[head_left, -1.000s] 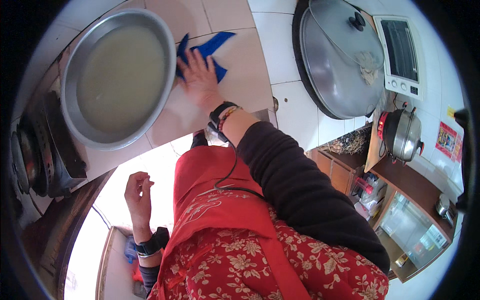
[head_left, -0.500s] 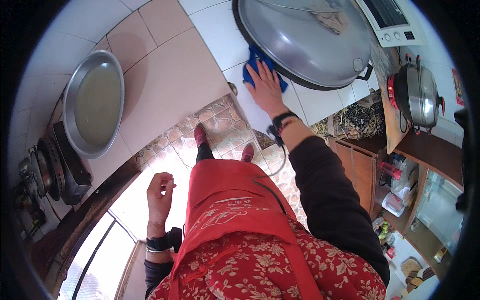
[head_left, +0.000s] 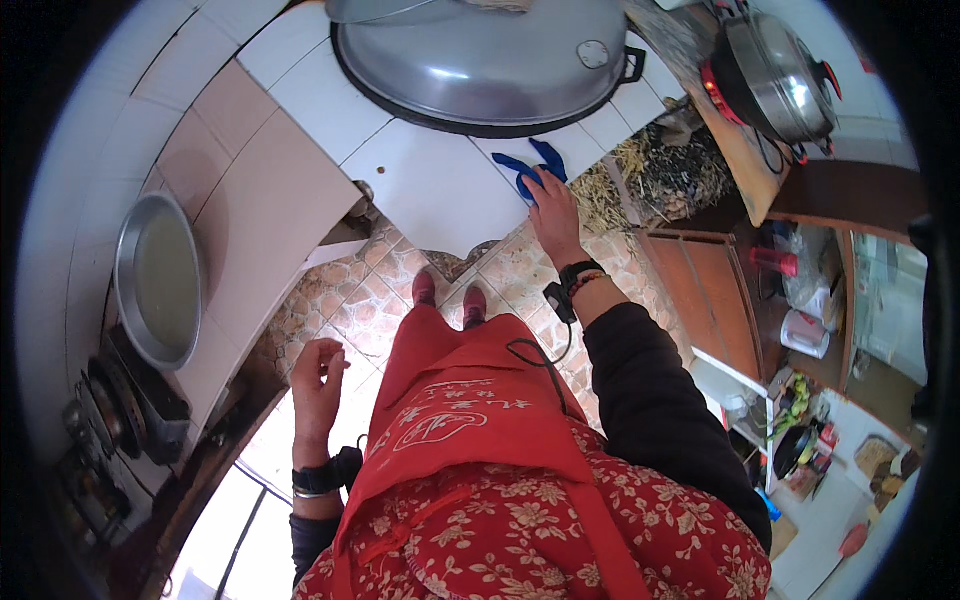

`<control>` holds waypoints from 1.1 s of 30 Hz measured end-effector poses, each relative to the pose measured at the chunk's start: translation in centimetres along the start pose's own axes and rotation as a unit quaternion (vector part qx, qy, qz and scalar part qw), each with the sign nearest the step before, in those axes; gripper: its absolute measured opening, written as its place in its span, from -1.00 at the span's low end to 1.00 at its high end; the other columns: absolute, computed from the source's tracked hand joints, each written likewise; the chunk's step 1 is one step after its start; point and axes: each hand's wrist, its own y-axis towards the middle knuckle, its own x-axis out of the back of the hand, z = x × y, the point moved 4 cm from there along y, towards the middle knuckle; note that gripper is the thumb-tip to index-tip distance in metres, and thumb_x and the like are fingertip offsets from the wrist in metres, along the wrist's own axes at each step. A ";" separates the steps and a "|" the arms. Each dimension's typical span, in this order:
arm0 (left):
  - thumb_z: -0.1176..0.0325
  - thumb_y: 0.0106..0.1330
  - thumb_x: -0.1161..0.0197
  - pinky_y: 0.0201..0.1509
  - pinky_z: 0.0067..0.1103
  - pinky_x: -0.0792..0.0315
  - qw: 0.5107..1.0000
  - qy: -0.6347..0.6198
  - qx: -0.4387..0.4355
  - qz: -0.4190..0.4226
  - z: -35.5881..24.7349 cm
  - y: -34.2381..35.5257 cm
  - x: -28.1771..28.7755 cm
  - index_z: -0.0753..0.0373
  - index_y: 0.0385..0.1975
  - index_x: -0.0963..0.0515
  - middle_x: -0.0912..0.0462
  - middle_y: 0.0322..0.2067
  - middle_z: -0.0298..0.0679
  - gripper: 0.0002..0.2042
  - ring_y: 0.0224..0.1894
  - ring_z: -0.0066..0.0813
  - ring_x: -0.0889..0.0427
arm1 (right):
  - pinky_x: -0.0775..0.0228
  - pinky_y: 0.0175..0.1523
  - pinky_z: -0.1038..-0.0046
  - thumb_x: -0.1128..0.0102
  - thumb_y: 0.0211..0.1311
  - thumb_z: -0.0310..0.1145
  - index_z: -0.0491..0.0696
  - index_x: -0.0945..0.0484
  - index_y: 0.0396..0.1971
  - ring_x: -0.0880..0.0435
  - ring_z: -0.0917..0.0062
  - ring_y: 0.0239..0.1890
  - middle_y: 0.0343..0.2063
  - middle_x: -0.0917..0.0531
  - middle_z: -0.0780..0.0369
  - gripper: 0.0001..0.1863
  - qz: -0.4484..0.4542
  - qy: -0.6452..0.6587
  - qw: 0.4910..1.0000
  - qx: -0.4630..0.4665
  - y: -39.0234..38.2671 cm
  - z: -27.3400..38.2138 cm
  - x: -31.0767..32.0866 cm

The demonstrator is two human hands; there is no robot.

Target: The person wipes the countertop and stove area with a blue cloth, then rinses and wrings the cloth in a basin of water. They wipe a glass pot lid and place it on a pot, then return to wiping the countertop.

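Note:
My right hand [head_left: 556,215] is gripping a blue cloth [head_left: 540,172], with its fingers closed over the near part. The cloth lies bunched near the front edge of the white tiled stove top [head_left: 420,175]. Behind it sits a large wok with a domed grey metal lid [head_left: 480,70], apart from my hand. On the left, my left hand [head_left: 318,385] hangs in the air beside my red apron [head_left: 450,400]. Its fingers are loosely curled, a gap shows between thumb and fingers, and nothing is in it.
A metal basin of cloudy water [head_left: 125,280] stands on the pinkish counter at left, near stacked dark pans. At right are a steel pot [head_left: 785,75], straw and ash [head_left: 680,175], a wooden board [head_left: 755,190] and a brown cabinet [head_left: 705,295]. A small brown speck [head_left: 381,170] lies on the tiles.
My right hand has drawn the blue cloth from beside the wok's rim toward the stove's front edge, its fingers now closed round it. The view has shifted; my left hand stays raised.

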 end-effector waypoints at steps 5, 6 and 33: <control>0.53 0.36 -0.17 -0.23 -0.62 -0.54 0.999 -0.039 0.035 0.004 1.9 2.3 2.4 0.32 -0.18 -0.52 -0.62 -0.30 -0.27 -0.90 -0.25 -0.55 -0.65 | -0.27 0.29 0.13 -0.10 0.11 -0.56 -0.03 -0.51 0.11 -0.44 0.02 0.17 0.14 -0.49 -0.05 -0.51 -0.042 0.027 0.986 -0.159 1.4 1.0 0.3; 0.53 0.37 -0.17 -0.23 -0.63 -0.53 0.999 -0.022 0.024 0.005 2.0 3.1 2.8 0.32 -0.18 -0.52 -0.61 -0.30 -0.27 -0.91 -0.25 -0.55 -0.65 | -0.30 0.27 0.12 -0.08 0.08 -0.58 -0.06 -0.53 0.08 -0.47 0.01 0.13 0.11 -0.51 -0.05 -0.51 -0.040 0.022 0.994 -0.098 2.2 3.0 -0.1; 0.46 0.18 -0.31 0.25 -0.18 -0.36 0.940 0.253 -0.204 0.103 -3.4 21.1 -9.2 0.34 0.04 -0.43 -0.47 0.09 0.07 -0.59 0.17 0.06 -0.44 | 0.17 0.51 0.09 -0.03 0.38 -0.15 0.02 -0.13 0.44 0.03 0.24 0.53 0.48 -0.05 0.10 -0.33 -0.011 -0.103 0.966 -0.236 7.9 -9.7 1.2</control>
